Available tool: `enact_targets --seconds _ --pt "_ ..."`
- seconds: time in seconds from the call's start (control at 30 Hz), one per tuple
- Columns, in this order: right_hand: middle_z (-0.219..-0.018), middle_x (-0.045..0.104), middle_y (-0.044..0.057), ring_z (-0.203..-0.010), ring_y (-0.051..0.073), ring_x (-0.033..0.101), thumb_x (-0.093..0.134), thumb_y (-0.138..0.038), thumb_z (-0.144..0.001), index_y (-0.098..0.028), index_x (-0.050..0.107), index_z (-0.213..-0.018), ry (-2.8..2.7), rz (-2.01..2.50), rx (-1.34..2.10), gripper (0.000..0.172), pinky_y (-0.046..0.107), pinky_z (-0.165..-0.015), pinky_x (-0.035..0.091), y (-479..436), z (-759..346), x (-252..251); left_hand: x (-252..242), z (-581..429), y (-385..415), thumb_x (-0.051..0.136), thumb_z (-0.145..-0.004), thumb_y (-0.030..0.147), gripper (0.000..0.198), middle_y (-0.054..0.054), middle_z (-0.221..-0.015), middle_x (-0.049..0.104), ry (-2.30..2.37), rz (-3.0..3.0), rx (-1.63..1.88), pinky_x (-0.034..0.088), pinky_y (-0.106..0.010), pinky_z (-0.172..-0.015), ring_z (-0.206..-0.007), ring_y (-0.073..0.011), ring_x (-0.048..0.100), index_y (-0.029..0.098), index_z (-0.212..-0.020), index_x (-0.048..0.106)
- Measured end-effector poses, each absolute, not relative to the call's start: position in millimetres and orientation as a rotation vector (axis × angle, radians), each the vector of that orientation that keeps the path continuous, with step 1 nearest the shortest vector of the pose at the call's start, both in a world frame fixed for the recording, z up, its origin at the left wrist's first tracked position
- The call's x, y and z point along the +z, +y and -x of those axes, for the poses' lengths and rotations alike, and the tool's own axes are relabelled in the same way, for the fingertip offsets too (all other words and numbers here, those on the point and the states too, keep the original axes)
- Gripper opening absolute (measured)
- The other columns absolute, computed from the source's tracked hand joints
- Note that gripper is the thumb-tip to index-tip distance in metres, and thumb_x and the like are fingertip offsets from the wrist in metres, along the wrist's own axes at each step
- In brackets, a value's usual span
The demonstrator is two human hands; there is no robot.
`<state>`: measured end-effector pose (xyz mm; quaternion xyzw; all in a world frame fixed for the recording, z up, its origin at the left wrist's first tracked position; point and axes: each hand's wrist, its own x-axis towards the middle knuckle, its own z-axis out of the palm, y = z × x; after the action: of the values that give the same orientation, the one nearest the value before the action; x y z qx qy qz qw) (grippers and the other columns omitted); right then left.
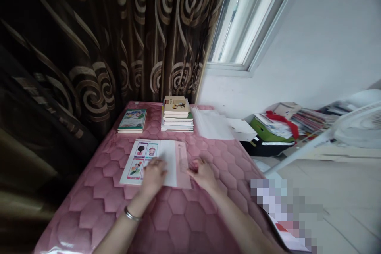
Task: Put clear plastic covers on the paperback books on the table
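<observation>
An open picture book lies on the pink padded surface, its left page printed with coloured picture panels. On its right side, a white leaf meets a pink strip that looks covered by a clear sheet. My left hand, slightly blurred, rests over the book near its middle with fingers loosely bent, hiding part of the lower panels. A silver bracelet circles that wrist. Beside the pink strip's right edge is my right hand, thumb apart from its curled fingers, the thumb tip at the edge.
Behind the open book stand a stack of books and a green-covered book. Translucent sheets lie right of the stack, near a white box. Patterned curtains hang behind. A white fan and piled papers are at right.
</observation>
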<state>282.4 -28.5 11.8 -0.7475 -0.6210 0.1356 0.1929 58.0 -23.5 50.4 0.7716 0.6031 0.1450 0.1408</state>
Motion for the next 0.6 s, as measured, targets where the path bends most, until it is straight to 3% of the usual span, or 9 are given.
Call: enact_targets --seconds 0.1,0.2,0.27,0.4,0.6 --pt "-0.104 0.064 0.010 -0.100 0.027 0.058 0.067 -0.034 -0.070 -0.018 0.061 -0.099 -1.690 2.092 0.431 0.033 0.032 -0.078 0.043 -30 -278 18 61 -14 -1 0.049 -0.083 0.033 0.043 -0.018 -0.123 0.055 2.225 -1.925 0.297 0.048 -0.047 -0.082 -0.112 -0.0348 0.054 0.019 -0.123 0.055" --pt "-0.103 0.065 0.009 -0.097 0.024 0.060 0.066 -0.028 -0.069 -0.018 0.061 -0.097 -1.697 2.054 0.475 0.030 0.030 -0.077 0.044 -27 -276 22 63 24 13 0.054 -0.076 0.049 0.062 -0.027 -0.118 0.057 2.381 -1.717 0.157 0.049 -0.044 -0.079 -0.113 -0.0397 0.052 0.004 -0.119 0.052" --pt "-0.101 0.066 0.008 -0.095 0.022 0.061 0.066 -0.024 -0.068 -0.018 0.062 -0.094 -1.702 2.007 0.493 0.028 0.028 -0.076 0.045 -25 -274 24 63 39 18 0.058 -0.071 0.055 0.065 -0.027 -0.111 0.061 2.317 -1.678 0.099 0.048 -0.041 -0.081 -0.109 -0.0380 0.056 0.002 -0.110 0.056" --pt "-0.090 0.068 0.006 -0.087 0.021 0.063 0.066 -0.024 -0.067 -0.018 0.062 -0.086 -1.666 2.017 0.557 0.021 0.025 -0.068 0.045 -20 -270 29 64 47 24 0.063 -0.069 0.049 0.053 -0.022 -0.106 0.066 2.153 -1.616 0.060 0.050 -0.032 -0.076 -0.099 -0.0301 0.064 0.007 -0.101 0.060" --pt "-0.063 0.065 0.004 -0.066 0.021 0.063 0.072 -0.032 -0.061 -0.017 0.059 -0.064 -1.535 2.024 0.766 0.019 0.025 -0.055 0.041 -4 -273 28 59 49 32 0.069 -0.064 0.049 0.050 -0.022 -0.105 0.068 2.134 -1.592 0.088 0.050 -0.031 -0.072 -0.096 -0.0309 0.066 0.010 -0.094 0.062"
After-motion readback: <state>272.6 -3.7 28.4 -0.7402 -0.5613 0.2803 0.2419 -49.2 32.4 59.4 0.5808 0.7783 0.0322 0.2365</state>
